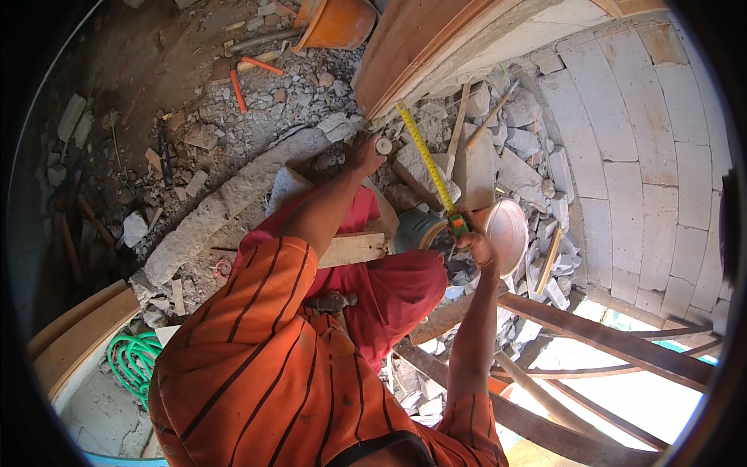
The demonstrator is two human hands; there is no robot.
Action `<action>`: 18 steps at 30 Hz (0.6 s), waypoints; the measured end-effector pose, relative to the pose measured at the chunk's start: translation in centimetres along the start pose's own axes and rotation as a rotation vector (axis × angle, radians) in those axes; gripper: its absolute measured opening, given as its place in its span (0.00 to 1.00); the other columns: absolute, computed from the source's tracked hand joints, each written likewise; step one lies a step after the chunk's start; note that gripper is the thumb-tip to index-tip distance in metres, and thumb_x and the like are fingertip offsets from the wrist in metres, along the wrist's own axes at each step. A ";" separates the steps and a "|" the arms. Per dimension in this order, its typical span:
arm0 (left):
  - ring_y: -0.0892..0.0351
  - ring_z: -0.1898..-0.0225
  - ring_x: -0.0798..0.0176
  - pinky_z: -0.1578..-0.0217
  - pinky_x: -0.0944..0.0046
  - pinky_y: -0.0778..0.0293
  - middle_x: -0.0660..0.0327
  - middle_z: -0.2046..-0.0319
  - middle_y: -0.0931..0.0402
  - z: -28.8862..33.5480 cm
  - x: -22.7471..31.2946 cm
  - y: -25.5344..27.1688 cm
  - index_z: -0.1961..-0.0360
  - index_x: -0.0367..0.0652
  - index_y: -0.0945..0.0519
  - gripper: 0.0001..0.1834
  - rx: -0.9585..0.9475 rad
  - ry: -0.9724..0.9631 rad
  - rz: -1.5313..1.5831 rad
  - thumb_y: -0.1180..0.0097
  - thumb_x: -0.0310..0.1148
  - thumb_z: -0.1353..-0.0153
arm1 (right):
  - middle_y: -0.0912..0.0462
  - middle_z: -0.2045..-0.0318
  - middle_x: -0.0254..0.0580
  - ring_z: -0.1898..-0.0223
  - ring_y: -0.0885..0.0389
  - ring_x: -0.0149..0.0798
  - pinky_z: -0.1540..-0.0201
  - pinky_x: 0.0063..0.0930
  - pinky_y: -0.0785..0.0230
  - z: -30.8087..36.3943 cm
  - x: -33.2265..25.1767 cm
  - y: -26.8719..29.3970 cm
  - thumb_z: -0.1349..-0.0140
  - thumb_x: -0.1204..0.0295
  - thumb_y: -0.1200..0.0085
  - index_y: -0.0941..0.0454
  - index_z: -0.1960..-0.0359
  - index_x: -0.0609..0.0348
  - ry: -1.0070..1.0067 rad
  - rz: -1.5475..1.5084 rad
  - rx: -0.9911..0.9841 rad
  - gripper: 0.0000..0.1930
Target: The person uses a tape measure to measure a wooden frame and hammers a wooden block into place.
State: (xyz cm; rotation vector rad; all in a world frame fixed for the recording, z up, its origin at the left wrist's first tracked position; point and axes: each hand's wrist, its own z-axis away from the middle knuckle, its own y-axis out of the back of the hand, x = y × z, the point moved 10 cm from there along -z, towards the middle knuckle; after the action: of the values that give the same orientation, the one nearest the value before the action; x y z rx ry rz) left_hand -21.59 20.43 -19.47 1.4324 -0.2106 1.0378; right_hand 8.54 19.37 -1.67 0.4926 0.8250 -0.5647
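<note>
My right hand (476,247) is closed around an orange and green tape measure (457,225). Its yellow blade (424,156) is drawn out toward the lower edge of a brown wooden frame (405,54). My left hand (363,156) rests low by that frame, its fingers curled round a short object with a round, pale end (384,145); most of it is hidden in the grip. A piece of sawn timber (354,250) lies across by my red-trousered leg (405,284). At my lap shows a dark metal hammer-like head (333,302).
Below my right hand stand a teal bucket (419,232) and a pale bucket (510,237). Broken concrete (517,167) and sticks lie along the block wall (622,132). Wooden beams (607,342) cross at lower right. An orange bucket (338,27) and a green hose (132,362) lie farther off.
</note>
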 end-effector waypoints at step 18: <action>0.36 0.36 0.47 0.41 0.37 0.39 0.52 0.40 0.34 0.8 1.0 1.4 0.38 0.55 0.30 0.38 -0.012 0.037 -0.024 0.31 0.47 0.50 | 0.25 0.63 0.41 0.70 0.27 0.34 0.69 0.25 0.32 0.8 -1.9 1.0 0.59 0.72 0.49 0.31 0.41 0.54 0.080 0.145 0.009 0.35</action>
State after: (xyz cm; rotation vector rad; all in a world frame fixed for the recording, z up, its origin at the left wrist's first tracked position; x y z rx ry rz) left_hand -21.63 19.91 -17.69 1.4011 -0.1723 1.0409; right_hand 8.51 20.17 0.48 0.5809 0.8551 -0.4171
